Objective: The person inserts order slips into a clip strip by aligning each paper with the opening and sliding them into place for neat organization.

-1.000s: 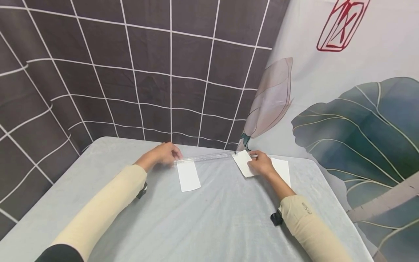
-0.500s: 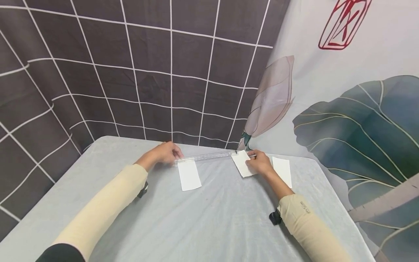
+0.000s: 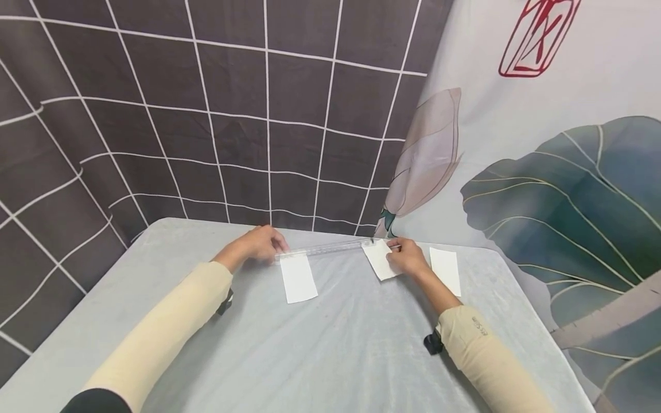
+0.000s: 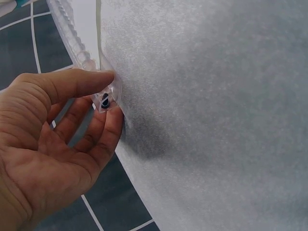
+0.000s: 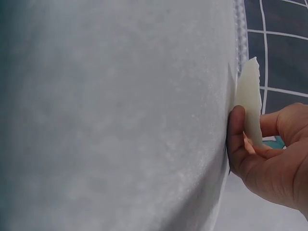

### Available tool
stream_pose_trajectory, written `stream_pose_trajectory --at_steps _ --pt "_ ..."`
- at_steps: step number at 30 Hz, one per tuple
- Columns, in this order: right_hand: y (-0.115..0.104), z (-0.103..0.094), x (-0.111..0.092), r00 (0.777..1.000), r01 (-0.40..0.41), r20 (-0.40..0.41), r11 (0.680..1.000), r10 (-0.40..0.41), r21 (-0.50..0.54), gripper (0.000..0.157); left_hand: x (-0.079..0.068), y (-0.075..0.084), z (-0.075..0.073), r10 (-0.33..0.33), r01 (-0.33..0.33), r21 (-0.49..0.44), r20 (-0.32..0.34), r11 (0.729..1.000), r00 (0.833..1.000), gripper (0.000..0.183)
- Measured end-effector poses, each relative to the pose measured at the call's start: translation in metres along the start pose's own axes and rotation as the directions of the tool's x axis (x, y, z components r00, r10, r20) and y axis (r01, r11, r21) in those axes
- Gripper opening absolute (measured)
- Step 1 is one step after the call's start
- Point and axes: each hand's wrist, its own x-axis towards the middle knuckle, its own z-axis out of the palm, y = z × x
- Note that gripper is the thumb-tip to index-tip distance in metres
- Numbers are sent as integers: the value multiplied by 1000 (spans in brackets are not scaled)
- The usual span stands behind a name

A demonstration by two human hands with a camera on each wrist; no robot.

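Note:
A long, narrow clear plastic strip [image 3: 333,248] with a scalloped edge lies across the back of the table. My left hand [image 3: 262,243] pinches its left end between thumb and fingers; a small dark round part [image 4: 105,100] shows there in the left wrist view. My right hand [image 3: 409,257] pinches a white paper piece [image 3: 378,261], whose rough edge [image 5: 257,72] stands up in the right wrist view. This paper overlaps the strip's right end. Close to my left hand, another white paper [image 3: 299,279] reaches from the strip toward me.
A third white paper [image 3: 446,271] lies to the right of my right hand. The table [image 3: 330,355] has a pale grey cloth over it. Behind it hang a dark gridded curtain [image 3: 232,137] and a white cloth [image 3: 496,126] printed with leaves.
My right hand has shifted slightly left with its paper. My left hand stays at the strip's left end, and the other papers lie about where they were.

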Motion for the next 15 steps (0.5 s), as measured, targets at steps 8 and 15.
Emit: stream_pose_trajectory --at_steps 8,15 --pt "-3 -1 0 1000 -8 4 1000 8 -5 48 2 -1 1 -5 5 -4 -7 1000 1000 54" --pt "-3 3 2 1000 -10 7 1000 10 0 49 3 -2 0 -4 4 -3 3 1000 1000 53"
